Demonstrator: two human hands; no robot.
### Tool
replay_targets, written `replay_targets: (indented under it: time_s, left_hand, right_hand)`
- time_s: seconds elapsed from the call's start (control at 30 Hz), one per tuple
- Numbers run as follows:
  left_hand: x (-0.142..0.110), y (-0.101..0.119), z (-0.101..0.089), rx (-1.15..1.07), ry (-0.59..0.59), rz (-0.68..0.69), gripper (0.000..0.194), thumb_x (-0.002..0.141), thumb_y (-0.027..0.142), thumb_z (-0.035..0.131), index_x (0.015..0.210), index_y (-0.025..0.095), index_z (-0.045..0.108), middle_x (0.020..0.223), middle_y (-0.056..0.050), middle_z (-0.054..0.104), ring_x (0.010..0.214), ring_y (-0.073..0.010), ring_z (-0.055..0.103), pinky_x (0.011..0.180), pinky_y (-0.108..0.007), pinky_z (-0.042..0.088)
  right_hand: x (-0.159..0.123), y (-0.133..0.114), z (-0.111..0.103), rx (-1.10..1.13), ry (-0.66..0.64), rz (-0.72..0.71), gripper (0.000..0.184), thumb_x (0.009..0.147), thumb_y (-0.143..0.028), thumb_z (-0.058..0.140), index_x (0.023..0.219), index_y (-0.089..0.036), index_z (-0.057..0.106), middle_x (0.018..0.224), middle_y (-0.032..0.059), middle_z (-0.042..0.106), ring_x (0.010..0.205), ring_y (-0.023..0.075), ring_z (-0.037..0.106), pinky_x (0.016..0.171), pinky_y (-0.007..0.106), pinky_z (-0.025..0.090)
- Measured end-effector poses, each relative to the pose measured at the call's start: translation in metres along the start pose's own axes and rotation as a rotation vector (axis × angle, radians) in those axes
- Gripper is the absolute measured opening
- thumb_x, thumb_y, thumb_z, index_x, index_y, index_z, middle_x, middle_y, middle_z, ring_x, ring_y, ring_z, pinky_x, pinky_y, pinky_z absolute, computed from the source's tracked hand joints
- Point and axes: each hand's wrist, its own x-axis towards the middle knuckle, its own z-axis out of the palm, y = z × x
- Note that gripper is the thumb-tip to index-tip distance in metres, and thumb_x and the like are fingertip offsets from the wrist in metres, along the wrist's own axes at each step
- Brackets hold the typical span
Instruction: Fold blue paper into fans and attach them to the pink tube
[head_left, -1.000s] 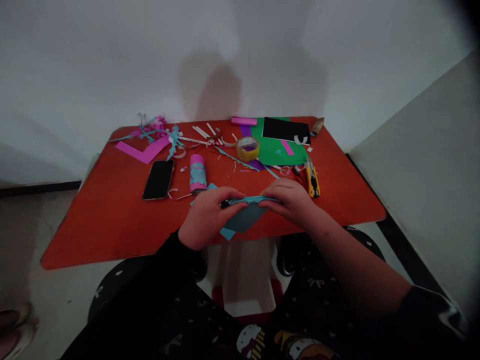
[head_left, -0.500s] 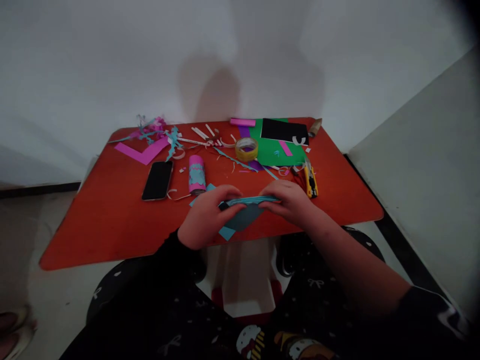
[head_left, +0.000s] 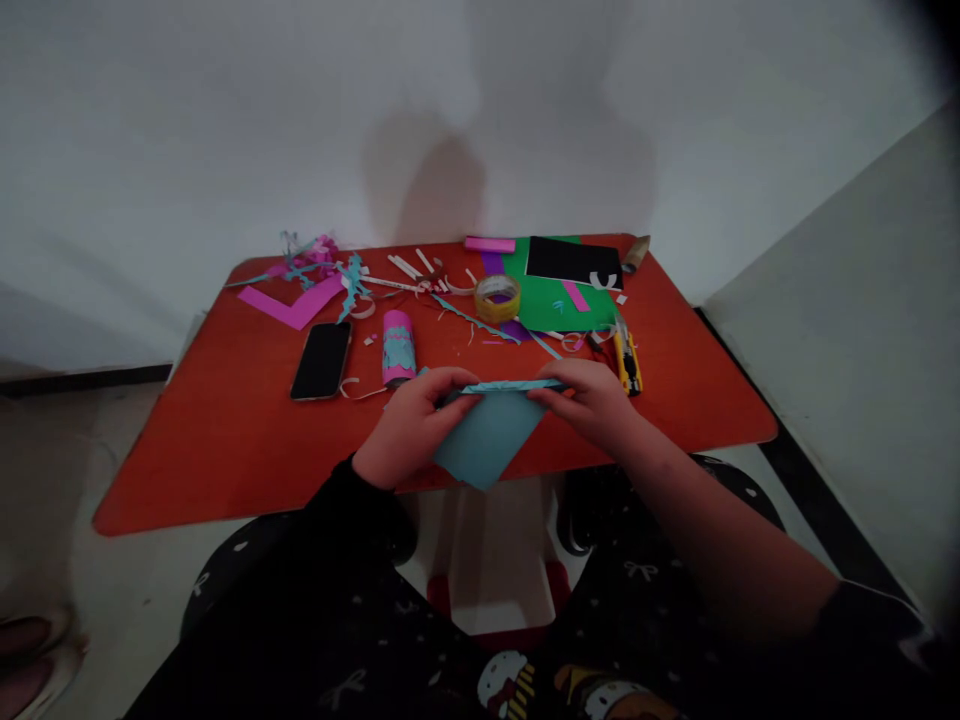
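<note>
Fingers [head_left: 451, 377] over blue paper [head_left: 491, 435], ends hidden.

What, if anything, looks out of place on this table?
Paper litter, mostly: a tangle of pink and blue scraps near the far left corner and white strips strewn left of the tape roll. The yellow cutter lies loose near the right hand, possibly unsheathed. I see nothing spilled.

1. From my remote view, no text, brand, number or sign is readable.
2. Any print on the tape roll [head_left: 497, 308] or yellow cutter [head_left: 627, 361] is too small for me to read.
</note>
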Motion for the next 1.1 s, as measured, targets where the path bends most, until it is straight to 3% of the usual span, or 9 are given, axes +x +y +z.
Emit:
replay_targets:
  time_s: [0.1,0.2,0.43,0.6,0.77,0.97,1.1]
  left_hand:
    - [0.002,-0.001,0.001,-0.107,0.003,-0.086,0.031,0.090,0.044,0.063,0.106,0.018,0.071,0.100,-0.006,0.076,0.086,-0.0193,0.069,0.073,-0.028,0.055]
    - [0.003,-0.001,0.004,-0.124,-0.012,-0.129,0.034,0.090,0.045,0.063,0.107,0.016,0.071,0.100,-0.007,0.076,0.084,-0.0196,0.069,0.070,-0.028,0.055]
    - [0.004,0.000,0.004,0.142,-0.029,0.037,0.032,0.096,0.037,0.057,0.117,0.018,0.071,0.115,-0.008,0.075,0.103,-0.0228,0.069,0.096,-0.037,0.053]
    - [0.008,-0.002,0.001,0.227,-0.105,0.132,0.040,0.099,0.039,0.056,0.133,0.021,0.065,0.131,-0.007,0.072,0.116,-0.0220,0.067,0.104,-0.037,0.050]
    - [0.015,-0.003,0.006,0.352,-0.249,0.193,0.030,0.101,0.033,0.051,0.119,0.021,0.072,0.117,-0.005,0.077,0.106,-0.0203,0.069,0.096,-0.034,0.051]
    - [0.023,-0.013,0.021,0.476,-0.202,0.164,0.030,0.102,0.032,0.049,0.115,0.018,0.073,0.114,-0.006,0.077,0.105,-0.0222,0.069,0.095,-0.035,0.051]
    - [0.031,-0.021,0.030,0.544,-0.183,0.160,0.030,0.101,0.030,0.050,0.113,0.018,0.074,0.112,-0.007,0.077,0.104,-0.0220,0.069,0.095,-0.034,0.051]
  right_hand:
    - [0.001,0.001,-0.001,0.058,-0.008,0.046,0.017,0.096,-0.034,0.061,0.098,-0.022,0.072,0.089,0.0053,0.077,0.078,0.0185,0.070,0.066,0.028,0.052]
    - [0.001,0.001,-0.002,0.064,-0.004,0.051,0.021,0.095,-0.028,0.061,0.112,-0.022,0.072,0.104,0.0071,0.079,0.091,0.0206,0.073,0.072,0.029,0.054]
    - [0.002,0.002,0.001,0.016,-0.052,0.035,0.015,0.095,-0.026,0.061,0.096,-0.019,0.074,0.087,0.0057,0.077,0.080,0.0180,0.069,0.070,0.028,0.049]
    - [0.002,0.001,0.005,0.042,-0.085,0.051,0.014,0.093,-0.027,0.061,0.090,-0.019,0.073,0.083,0.0043,0.075,0.076,0.0168,0.066,0.068,0.027,0.046]
    - [0.001,0.007,0.011,0.034,-0.180,0.111,0.014,0.093,-0.026,0.060,0.091,-0.019,0.072,0.084,0.0031,0.074,0.079,0.0167,0.065,0.071,0.027,0.046]
    - [0.007,0.021,0.017,-0.097,-0.276,0.029,0.022,0.096,-0.024,0.059,0.109,-0.016,0.075,0.102,0.0105,0.074,0.098,0.0220,0.065,0.088,0.035,0.049]
    - [0.015,0.029,0.024,-0.193,-0.292,0.004,0.019,0.093,-0.016,0.061,0.104,-0.015,0.076,0.099,0.0107,0.073,0.097,0.0222,0.064,0.088,0.034,0.048]
